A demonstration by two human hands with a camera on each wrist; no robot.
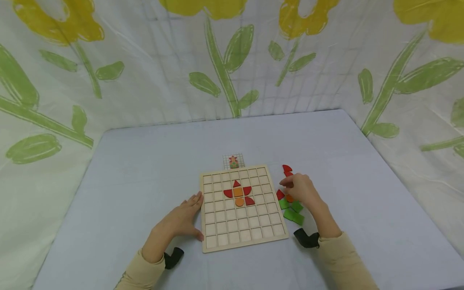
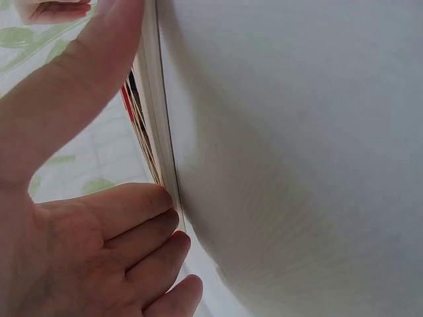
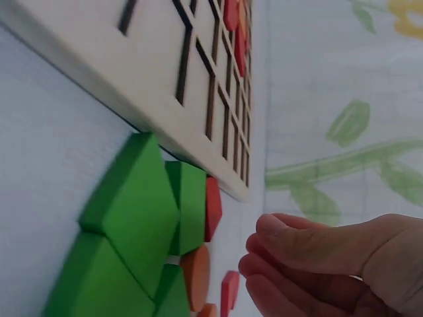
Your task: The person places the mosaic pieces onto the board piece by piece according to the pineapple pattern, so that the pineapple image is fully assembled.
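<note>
A wooden grid board (image 1: 214, 249) lies on the table, holding a red triangle (image 1: 237, 183), an orange square (image 1: 238, 192), an orange round piece (image 1: 239, 201) and several red curved pieces (image 1: 249, 201). My left hand (image 1: 184, 217) rests along the board's left edge, its thumb and fingertips touching the side (image 2: 165, 112). Just right of the board, my right hand (image 1: 301, 188) hovers over loose pieces, thumb close to the fingers; no piece shows between them. Beneath it lie red pieces (image 1: 286, 168), an orange round piece (image 3: 195, 277) and several green pieces (image 3: 135, 205).
A small printed card (image 1: 233, 161) with a gridded picture touches the board's far edge. The white-covered table (image 1: 152, 161) extends to both sides. Behind it hangs a cloth (image 1: 152, 80) painted with flowers.
</note>
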